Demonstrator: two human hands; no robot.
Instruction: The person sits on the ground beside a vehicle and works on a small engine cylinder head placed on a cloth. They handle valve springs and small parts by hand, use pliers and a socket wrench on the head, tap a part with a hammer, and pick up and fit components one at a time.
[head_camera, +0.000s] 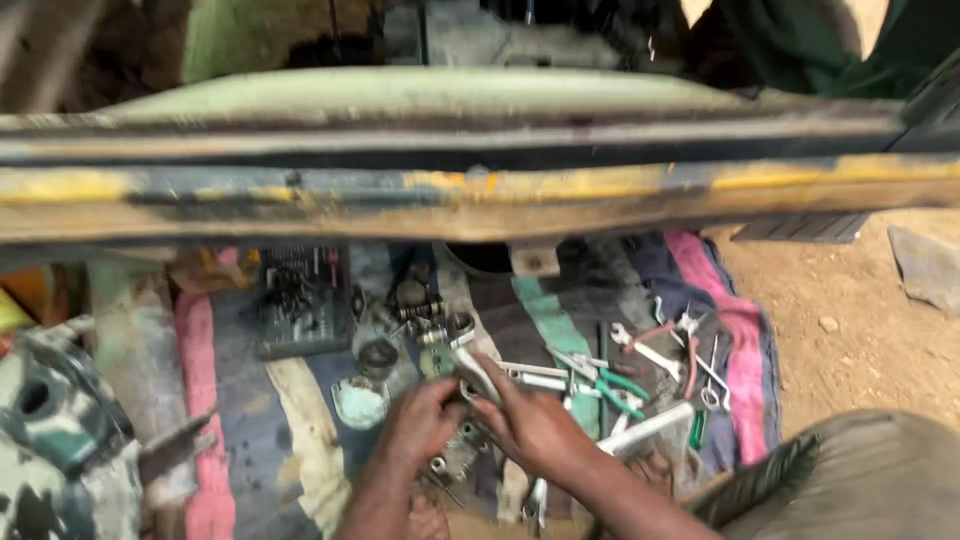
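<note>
The fingers (478, 392) of both hands close together around a small greasy metal part with a shiny curved steel piece (472, 372) at its top. The left hand (425, 420) cups it from below and the right hand (530, 425) grips it from the side; the blur hides exactly how each fingertip sits. The part is held just above a striped cloth of pink, blue, green and cream bands (735, 370) spread on the dirt ground.

Just below the hands lie more small dark metal fittings (452, 462). To the right lie green-handled pliers (615, 388), several steel spanners (640, 350) and a white rod-shaped tool (650, 425), all loose on the cloth. To the left sit a pale green dished cap (358, 402) and a dark open tray of sockets (303, 300).

Above it all runs a worn yellow and dark painted metal beam (480, 190).

As I judge it, the work is midway: many parts and tools lie scattered and unassembled, and only this one piece is in hand.
</note>
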